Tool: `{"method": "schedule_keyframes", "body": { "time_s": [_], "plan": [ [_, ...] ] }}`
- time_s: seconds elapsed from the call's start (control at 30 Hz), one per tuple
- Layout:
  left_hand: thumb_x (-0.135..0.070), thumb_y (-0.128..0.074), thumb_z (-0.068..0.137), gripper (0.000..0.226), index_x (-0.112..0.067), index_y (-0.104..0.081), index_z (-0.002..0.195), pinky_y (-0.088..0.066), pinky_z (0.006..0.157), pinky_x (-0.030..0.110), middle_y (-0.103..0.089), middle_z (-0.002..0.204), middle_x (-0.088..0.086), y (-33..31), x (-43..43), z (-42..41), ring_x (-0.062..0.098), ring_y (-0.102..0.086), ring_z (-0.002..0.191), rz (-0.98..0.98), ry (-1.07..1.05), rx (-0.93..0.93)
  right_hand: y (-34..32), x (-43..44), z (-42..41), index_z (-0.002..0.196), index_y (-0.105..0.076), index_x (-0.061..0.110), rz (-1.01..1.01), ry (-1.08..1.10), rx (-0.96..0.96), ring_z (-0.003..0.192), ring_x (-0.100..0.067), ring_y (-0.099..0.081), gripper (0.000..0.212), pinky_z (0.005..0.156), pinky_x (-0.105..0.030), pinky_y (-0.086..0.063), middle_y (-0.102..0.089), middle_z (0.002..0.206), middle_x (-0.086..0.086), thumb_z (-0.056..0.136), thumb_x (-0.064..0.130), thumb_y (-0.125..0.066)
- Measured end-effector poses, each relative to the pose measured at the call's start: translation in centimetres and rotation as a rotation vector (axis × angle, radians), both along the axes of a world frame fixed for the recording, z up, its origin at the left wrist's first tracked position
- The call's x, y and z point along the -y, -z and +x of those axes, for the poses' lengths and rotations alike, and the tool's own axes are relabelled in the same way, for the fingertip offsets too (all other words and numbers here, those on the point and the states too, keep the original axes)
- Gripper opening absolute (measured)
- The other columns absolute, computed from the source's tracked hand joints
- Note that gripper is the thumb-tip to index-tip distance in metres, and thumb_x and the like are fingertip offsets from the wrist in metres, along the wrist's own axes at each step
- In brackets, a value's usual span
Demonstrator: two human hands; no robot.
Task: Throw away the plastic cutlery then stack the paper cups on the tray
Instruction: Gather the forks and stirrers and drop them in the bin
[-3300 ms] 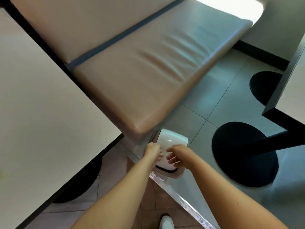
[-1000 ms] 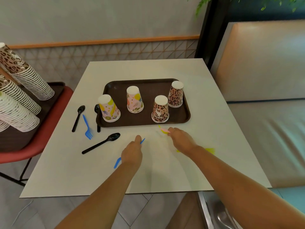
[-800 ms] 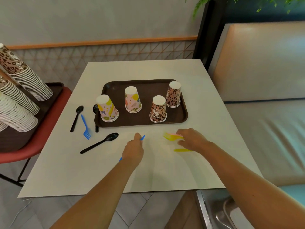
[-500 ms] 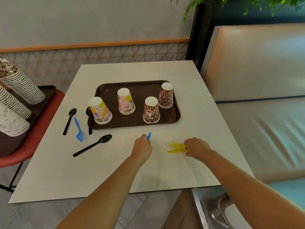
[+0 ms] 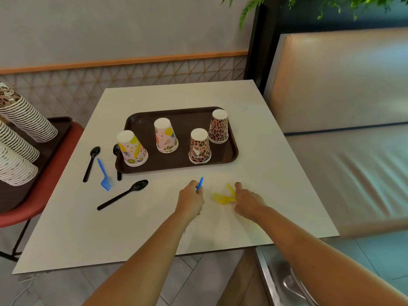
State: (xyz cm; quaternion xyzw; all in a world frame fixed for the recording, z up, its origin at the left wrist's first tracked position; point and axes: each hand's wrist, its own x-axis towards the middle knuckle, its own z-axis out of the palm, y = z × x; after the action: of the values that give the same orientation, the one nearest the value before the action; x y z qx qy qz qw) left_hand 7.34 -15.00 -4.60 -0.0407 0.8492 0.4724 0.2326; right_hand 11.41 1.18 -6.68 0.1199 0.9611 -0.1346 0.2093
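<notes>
My left hand (image 5: 190, 200) grips a blue plastic utensil (image 5: 199, 183) above the white table (image 5: 265, 164); only its tip shows. My right hand (image 5: 248, 202) holds yellow plastic cutlery (image 5: 221, 198), blurred by motion. On the table lie a blue fork (image 5: 103, 175) and three black spoons (image 5: 123, 194) (image 5: 91, 163) (image 5: 117, 161). A brown tray (image 5: 183, 120) carries several upturned paper cups: two floral (image 5: 132, 149) (image 5: 166, 135) and two leopard-print (image 5: 199, 146) (image 5: 218, 127).
Tall stacks of paper cups (image 5: 19, 129) lie on a second tray on a red chair (image 5: 44, 184) at the left. A tan bench seat (image 5: 344, 140) runs along the right. The bin's steel frame (image 5: 287, 281) shows by the table's near right corner.
I turned from the bin on the floor back to the table. My left hand picked up the blue utensil, and my right hand gathered the yellow cutlery and lifted it toward me.
</notes>
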Motion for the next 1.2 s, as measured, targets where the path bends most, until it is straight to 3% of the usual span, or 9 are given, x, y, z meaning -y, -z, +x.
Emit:
{"method": "schedule_keyframes", "body": {
  "time_s": [0.17,0.27,0.37,0.6,0.8,0.87,0.97,1.07,1.2],
  "plan": [
    [-0.014,-0.041,0.098,0.013,-0.006,-0.049,0.091,-0.044,0.049,0.024,-0.054,0.068,0.007,-0.8,-1.9,0.9,0.016,-0.045,0.05,0.103,-0.013,0.049,-0.3,-1.0,1.4,0.11,-0.048,0.001,-0.273,0.273,0.006,0.108,-0.033,-0.055,0.021,0.079,-0.031,-0.039,-0.055,0.119,-0.018,0.096,0.015,-0.039],
    [-0.011,-0.04,0.098,0.015,-0.005,-0.053,0.091,-0.047,0.052,0.023,-0.056,0.068,0.006,-1.5,-3.9,1.8,0.015,-0.048,0.052,0.179,0.018,0.064,-1.3,-2.4,3.4,0.102,-0.058,0.003,-0.643,0.583,-0.031,0.072,-0.019,-0.05,0.018,0.062,-0.027,-0.039,-0.051,0.086,-0.007,0.094,0.012,-0.044],
    [-0.012,-0.046,0.096,0.019,-0.008,-0.057,0.081,-0.048,0.06,0.024,-0.054,0.066,0.003,-2.5,-6.7,3.6,0.014,-0.048,0.055,0.277,0.094,0.054,-3.1,-4.1,6.8,0.081,-0.05,0.01,-1.031,0.816,-0.042,0.05,-0.015,-0.045,0.015,0.047,-0.025,-0.043,-0.044,0.065,-0.004,0.095,0.008,-0.044],
    [-0.021,-0.063,0.088,0.013,-0.011,-0.068,0.081,-0.044,0.068,0.027,-0.053,0.059,-0.01,-3.7,-14.5,10.8,0.006,-0.047,0.058,0.408,0.479,-0.057,-5.1,-9.5,18.4,0.094,-0.056,0.001,-1.424,1.085,-0.308,0.038,-0.017,-0.051,0.016,0.04,-0.025,-0.047,-0.052,0.053,-0.007,0.098,0.008,-0.042],
    [-0.013,-0.062,0.087,0.01,-0.007,-0.07,0.089,-0.052,0.077,0.039,-0.062,0.069,0.002,-0.5,-20.2,17.9,0.016,-0.057,0.069,0.334,0.796,-0.095,-1.4,-13.9,27.0,0.103,-0.056,0.0,-1.543,1.385,-0.442,0.041,-0.014,-0.053,0.02,0.042,-0.024,-0.049,-0.052,0.05,-0.005,0.098,0.005,-0.037],
    [-0.011,-0.062,0.086,0.012,-0.003,-0.07,0.091,-0.05,0.075,0.031,-0.066,0.076,0.011,1.5,-21.8,19.6,0.015,-0.056,0.071,0.277,0.887,-0.111,0.9,-15.1,29.2,0.103,-0.056,-0.001,-1.578,1.486,-0.389,0.042,-0.016,-0.056,0.021,0.044,-0.026,-0.052,-0.054,0.052,-0.007,0.099,0.004,-0.037],
    [-0.009,-0.065,0.084,0.007,-0.003,-0.068,0.086,-0.037,0.059,0.011,-0.059,0.067,0.003,4.6,-24.0,21.2,0.014,-0.05,0.069,0.147,0.955,-0.12,5.1,-16.9,31.5,0.097,-0.057,-0.001,-1.579,1.598,-0.26,0.039,-0.015,-0.056,0.02,0.043,-0.026,-0.052,-0.054,0.049,-0.007,0.098,0.002,-0.037],
    [-0.003,-0.068,0.079,0.029,-0.02,-0.05,0.064,-0.04,0.061,0.021,-0.047,0.057,-0.007,8.6,-25.9,22.2,0.018,-0.048,0.064,0.024,0.924,-0.11,10.0,-18.2,32.6,0.088,-0.055,0.001,-1.492,1.684,-0.113,0.035,-0.013,-0.054,0.017,0.041,-0.024,-0.051,-0.053,0.045,-0.005,0.098,0.002,-0.04],
    [0.004,-0.064,0.077,0.038,-0.021,-0.04,0.063,-0.037,0.06,0.02,-0.047,0.062,-0.006,14.1,-27.7,22.9,0.017,-0.048,0.067,-0.089,0.857,-0.112,16.8,-18.9,33.1,0.078,-0.047,0.004,-1.45,1.768,0.042,0.032,-0.013,-0.051,0.023,0.039,-0.022,-0.049,-0.05,0.041,-0.006,0.099,0.004,-0.037]
  ]
}}
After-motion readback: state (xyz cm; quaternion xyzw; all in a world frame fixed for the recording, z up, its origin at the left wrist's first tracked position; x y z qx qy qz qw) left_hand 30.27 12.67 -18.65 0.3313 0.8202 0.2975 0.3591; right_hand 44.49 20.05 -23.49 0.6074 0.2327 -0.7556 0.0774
